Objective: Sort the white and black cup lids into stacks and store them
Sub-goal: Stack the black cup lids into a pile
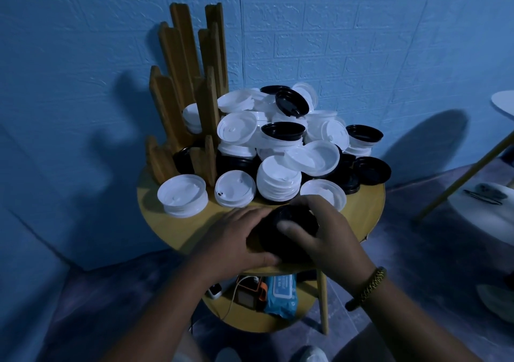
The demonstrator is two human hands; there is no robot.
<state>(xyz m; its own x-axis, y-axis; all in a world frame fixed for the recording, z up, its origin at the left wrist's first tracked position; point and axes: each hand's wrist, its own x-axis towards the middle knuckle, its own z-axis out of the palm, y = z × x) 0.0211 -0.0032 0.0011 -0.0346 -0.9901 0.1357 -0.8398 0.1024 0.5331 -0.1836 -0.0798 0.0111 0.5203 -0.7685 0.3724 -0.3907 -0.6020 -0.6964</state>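
Note:
A heap of white and black cup lids [281,141] covers the back of a round wooden table [172,222]. Near the front edge both my hands wrap around a stack of black lids [281,239]. My left hand [236,239] holds its left side with the thumb under the front. My right hand [322,228] grips the top and right side, thumb on top. A white stack [278,180] stands just behind, with separate white lids [182,197] to the left. A wooden slotted lid holder [189,105] at the back left has white lids and black lids in its slots.
A blue textured wall stands close behind the table. The lower shelf [239,314] carries a blue wipes pack [281,292], a charger and cables. A white round table [489,214] with a slanted wooden leg is at the right. Grey floor surrounds the table.

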